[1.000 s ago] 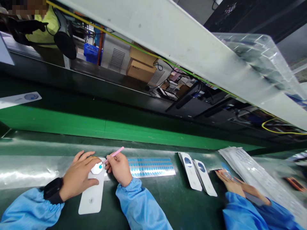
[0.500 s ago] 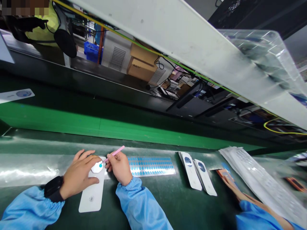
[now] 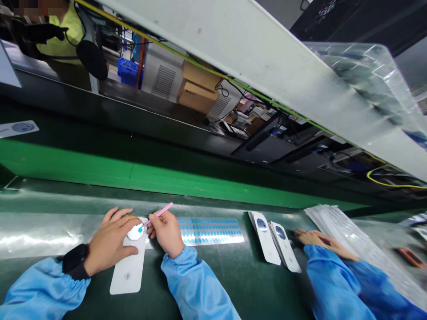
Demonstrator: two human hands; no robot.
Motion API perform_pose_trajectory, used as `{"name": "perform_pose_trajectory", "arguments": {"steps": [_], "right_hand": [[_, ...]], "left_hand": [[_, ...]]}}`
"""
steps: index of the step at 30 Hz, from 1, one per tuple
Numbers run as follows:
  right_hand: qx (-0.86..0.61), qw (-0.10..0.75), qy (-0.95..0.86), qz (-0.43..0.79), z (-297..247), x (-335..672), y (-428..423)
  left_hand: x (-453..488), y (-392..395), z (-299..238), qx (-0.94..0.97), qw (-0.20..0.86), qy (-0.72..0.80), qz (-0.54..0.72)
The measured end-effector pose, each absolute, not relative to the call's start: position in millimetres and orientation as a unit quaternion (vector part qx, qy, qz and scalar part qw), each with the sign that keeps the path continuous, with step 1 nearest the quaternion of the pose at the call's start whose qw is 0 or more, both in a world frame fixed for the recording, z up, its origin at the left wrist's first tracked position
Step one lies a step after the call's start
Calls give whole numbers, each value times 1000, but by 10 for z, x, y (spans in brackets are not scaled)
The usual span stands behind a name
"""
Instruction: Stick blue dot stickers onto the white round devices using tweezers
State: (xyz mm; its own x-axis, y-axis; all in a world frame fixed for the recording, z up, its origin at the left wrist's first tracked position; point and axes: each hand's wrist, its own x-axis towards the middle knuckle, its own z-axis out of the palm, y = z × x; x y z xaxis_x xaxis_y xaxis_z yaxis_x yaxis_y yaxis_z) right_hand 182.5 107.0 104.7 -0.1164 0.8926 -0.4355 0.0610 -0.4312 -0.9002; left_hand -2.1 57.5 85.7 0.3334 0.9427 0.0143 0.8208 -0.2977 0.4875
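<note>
And at eight o'clock, sky-blue: the left sleeve (image 3: 40, 286), loose, creased, softly shiny, gathering at its cuff (image 3: 80, 284). Above it, a black smartwatch (image 3: 74, 256), rounded-square, by the bare left hand (image 3: 113, 244). Down at six, the matching right sleeve (image 3: 200, 286) puckers behind the bare right hand (image 3: 167, 235).

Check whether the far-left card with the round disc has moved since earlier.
Yes, the card has moved left, judged against the blue bin.
</note>
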Motion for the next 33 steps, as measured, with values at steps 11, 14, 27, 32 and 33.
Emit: {"name": "perform_pose_trajectory", "arguments": {"steps": [11, 14, 27, 32, 33], "right_hand": [[-593, 321, -425, 603, 1069, 1799, 1061], [-599, 321, -428, 596, 1092, 1793, 1056], [-611, 306, -433, 588, 1123, 1787, 1055], [-612, 304, -435, 586, 1129, 1787, 1057], [-612, 303, -437, 585, 1122, 1789, 1057]], "left_hand": [[-32, 560, 816, 797, 186, 550, 165], [-33, 568, 823, 796, 193, 551, 160], [-7, 577, 845, 788, 208, 559, 151], [-7, 581, 846, 789, 204, 558, 157], [-8, 580, 844, 789, 203, 557, 158]]}}
